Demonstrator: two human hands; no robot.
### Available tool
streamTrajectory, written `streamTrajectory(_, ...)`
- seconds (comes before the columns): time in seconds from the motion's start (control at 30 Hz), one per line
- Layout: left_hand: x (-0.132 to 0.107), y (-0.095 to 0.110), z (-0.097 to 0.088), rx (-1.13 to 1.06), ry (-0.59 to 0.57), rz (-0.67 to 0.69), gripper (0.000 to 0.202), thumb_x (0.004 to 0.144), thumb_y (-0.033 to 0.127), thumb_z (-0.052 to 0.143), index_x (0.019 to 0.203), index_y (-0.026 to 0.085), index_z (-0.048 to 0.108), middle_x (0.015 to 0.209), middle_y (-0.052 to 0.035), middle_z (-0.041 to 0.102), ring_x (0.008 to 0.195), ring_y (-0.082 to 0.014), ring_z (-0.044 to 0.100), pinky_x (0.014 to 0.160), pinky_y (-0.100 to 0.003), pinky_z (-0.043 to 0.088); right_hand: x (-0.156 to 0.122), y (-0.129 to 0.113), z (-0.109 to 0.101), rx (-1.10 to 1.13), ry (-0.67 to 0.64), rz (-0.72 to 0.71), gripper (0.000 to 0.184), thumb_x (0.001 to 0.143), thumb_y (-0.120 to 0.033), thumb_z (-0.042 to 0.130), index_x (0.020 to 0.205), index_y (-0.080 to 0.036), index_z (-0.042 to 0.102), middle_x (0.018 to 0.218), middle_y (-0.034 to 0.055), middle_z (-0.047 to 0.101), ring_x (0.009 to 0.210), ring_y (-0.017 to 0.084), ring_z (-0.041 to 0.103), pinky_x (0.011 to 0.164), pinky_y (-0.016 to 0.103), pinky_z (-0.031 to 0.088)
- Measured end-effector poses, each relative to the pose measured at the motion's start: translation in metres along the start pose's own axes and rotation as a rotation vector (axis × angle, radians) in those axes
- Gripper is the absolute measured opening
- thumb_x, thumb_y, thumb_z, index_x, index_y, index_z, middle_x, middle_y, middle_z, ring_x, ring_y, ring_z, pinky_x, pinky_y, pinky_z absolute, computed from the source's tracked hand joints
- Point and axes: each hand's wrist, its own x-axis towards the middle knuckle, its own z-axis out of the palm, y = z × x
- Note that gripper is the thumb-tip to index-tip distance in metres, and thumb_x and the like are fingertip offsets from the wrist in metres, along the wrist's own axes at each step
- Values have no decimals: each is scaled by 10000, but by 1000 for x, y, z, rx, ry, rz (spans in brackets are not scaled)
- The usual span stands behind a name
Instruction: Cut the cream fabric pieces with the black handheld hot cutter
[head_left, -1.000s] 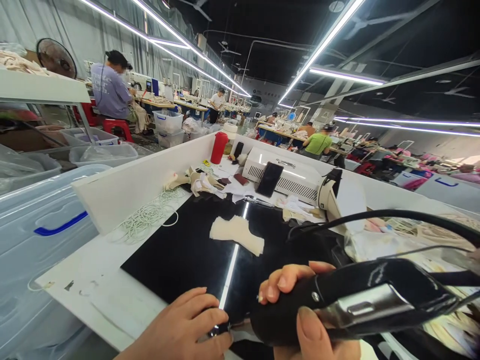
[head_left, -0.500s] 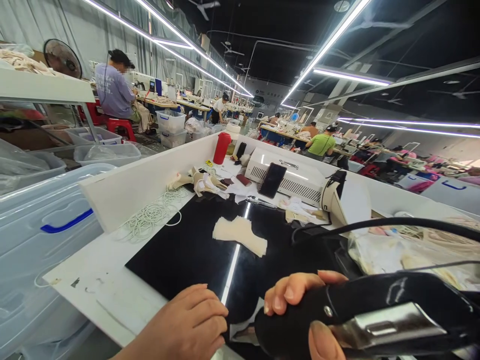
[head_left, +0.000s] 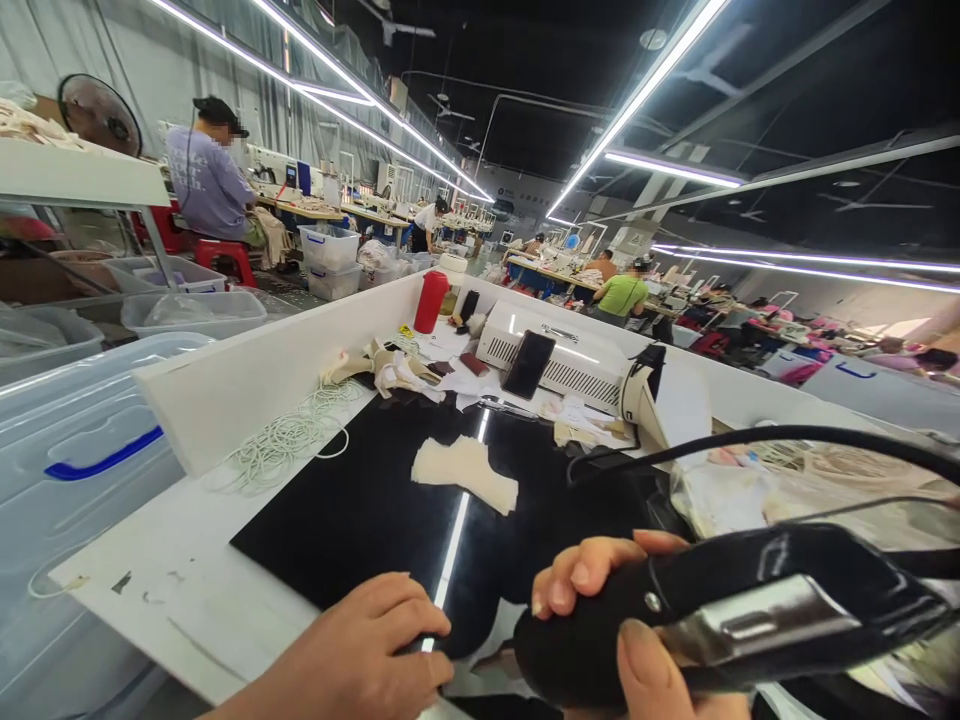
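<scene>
My right hand [head_left: 607, 640] is wrapped round a black hand-held tool [head_left: 735, 615] with a shiny metal part and a black cable [head_left: 757, 438] arching over it. My left hand [head_left: 360, 655] lies at the near edge of a black glossy mat [head_left: 375, 500], fingers curled and pressing down on a pale piece [head_left: 487, 660] that is mostly hidden beneath the tool. A cream fabric piece [head_left: 465, 470] lies on the mat farther away.
A coil of white cord [head_left: 285, 440] lies by the left white wall [head_left: 285, 365]. At the back stand a red bottle [head_left: 431, 300], a white machine [head_left: 562, 360] with a phone [head_left: 529, 363] leaning on it, and fabric scraps. Clear bins [head_left: 82, 440] sit left. Other people work at distant tables.
The view shifted slightly; both hands keep their places, the tool still gripped and the left hand still pressing at the mat's near edge.
</scene>
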Motion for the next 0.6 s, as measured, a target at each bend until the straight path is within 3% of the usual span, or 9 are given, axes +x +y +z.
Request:
streamTrajectory(0.17, 29, -22, -6, -30, -168, 132, 155, 991, 135, 686, 1133, 196, 698, 1126, -28, 752, 1060, -183, 700, 1131, -348, 479, 26, -5, -29, -47, 77, -78, 344, 826, -347, 823, 1114, -289, 645, 767, -31, 648, 653, 160, 597, 545, 302, 576)
streamTrajectory(0.27, 55, -36, -6, -154, -350, 192, 266, 970, 184, 750, 1222, 194, 666, 1232, -25, 746, 1192, -201, 664, 1169, -345, 443, 32, -3, -39, -81, 110, -76, 324, 831, -318, 815, 1103, -289, 643, 775, -29, 656, 649, 167, 617, 546, 322, 589)
streamTrajectory(0.4, 79, -44, 0, -364, -541, 224, 494, 914, 238, 824, 1353, 201, 601, 1360, -34, 710, 1327, -237, 602, 1186, -345, 431, 28, 2, -36, -87, 120, -80, 298, 881, -309, 776, 1139, -299, 628, 810, -36, 640, 677, 153, 617, 588, 306, 575)
streamTrajectory(0.6, 79, -50, 10, -512, -737, 121, 703, 882, 377, 846, 1486, 279, 500, 1408, -81, 678, 1456, -298, 508, 1276, -556, 245, 26, 11, -27, -68, 82, -81, 304, 900, -341, 765, 1160, -303, 611, 816, -34, 631, 677, 152, 611, 606, 314, 552)
